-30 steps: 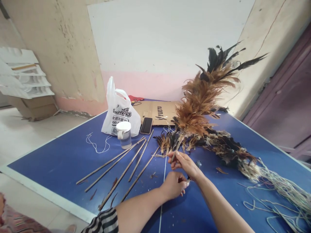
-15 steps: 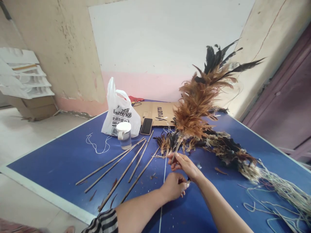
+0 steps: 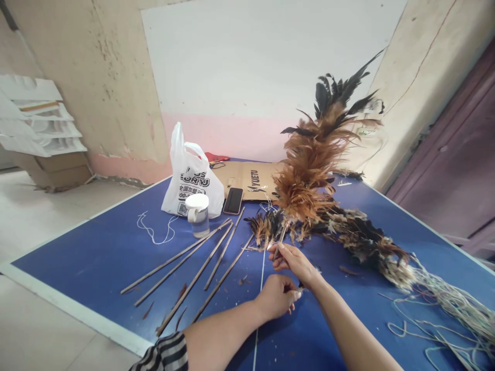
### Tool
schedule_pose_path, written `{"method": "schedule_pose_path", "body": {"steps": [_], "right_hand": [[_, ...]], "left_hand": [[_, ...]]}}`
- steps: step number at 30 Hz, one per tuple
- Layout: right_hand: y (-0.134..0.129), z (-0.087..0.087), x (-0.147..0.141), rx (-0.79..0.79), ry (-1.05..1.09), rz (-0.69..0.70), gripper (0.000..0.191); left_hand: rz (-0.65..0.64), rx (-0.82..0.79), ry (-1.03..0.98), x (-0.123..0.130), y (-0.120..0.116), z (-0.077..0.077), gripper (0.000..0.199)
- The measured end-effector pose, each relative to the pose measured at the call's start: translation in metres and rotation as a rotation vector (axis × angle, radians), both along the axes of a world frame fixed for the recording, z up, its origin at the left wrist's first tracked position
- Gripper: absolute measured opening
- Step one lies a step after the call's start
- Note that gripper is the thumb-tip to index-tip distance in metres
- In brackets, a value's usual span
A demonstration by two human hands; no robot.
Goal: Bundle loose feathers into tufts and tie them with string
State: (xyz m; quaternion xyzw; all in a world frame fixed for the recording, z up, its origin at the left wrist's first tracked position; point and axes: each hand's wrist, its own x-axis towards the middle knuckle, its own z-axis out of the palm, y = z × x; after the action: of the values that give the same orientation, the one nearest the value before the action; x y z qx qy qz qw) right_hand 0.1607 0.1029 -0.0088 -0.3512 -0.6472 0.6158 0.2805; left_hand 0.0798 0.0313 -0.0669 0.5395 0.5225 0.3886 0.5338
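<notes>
A tall bundle of brown and black feathers (image 3: 309, 170) stands on a thin stick (image 3: 282, 236). My right hand (image 3: 292, 263) grips the lower end of that stick, fingers wrapped round it. Just below and to the left, my left hand (image 3: 276, 298) is closed in a pinch; a small pale tip shows at its thumb, too small to name. Dark and brown loose feathers (image 3: 265, 225) lie behind my hands. To the right a long pile of feathers (image 3: 359, 239) joins a bunch of pale strings (image 3: 456, 296).
Several thin sticks (image 3: 195, 278) lie left of my hands. Behind them are a lidded glass mug (image 3: 200, 221), a white plastic bag (image 3: 189, 180), a phone (image 3: 233, 201) and flat cardboard (image 3: 247, 178). A white thread (image 3: 154, 242) lies on the blue table (image 3: 88, 247).
The feather bundle has turned and its top now leans less to the right. Both hands have hardly moved and keep their grips.
</notes>
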Motion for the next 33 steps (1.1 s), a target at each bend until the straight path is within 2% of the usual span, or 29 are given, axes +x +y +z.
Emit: {"method": "schedule_pose_path", "body": {"steps": [15, 20, 23, 28, 33], "right_hand": [[0.001, -0.003, -0.004, -0.003, -0.062, -0.027, 0.046], [-0.001, -0.003, -0.006, 0.058, -0.117, -0.009, 0.046], [-0.001, 0.001, -0.012, 0.088, -0.112, -0.012, 0.040], [0.003, 0.012, -0.038, 0.127, -0.145, 0.009, 0.026], [0.013, 0.014, -0.085, 0.010, -0.191, 0.039, 0.021]], "left_hand": [[0.003, 0.002, -0.017, 0.000, -0.001, 0.006, 0.007], [-0.008, 0.024, 0.022, -0.001, -0.003, 0.009, 0.012], [-0.007, 0.026, 0.050, -0.001, -0.003, 0.009, 0.011], [-0.020, 0.022, 0.087, 0.000, -0.002, 0.006, 0.009], [-0.044, 0.084, 0.073, -0.003, -0.005, 0.012, 0.021]]}}
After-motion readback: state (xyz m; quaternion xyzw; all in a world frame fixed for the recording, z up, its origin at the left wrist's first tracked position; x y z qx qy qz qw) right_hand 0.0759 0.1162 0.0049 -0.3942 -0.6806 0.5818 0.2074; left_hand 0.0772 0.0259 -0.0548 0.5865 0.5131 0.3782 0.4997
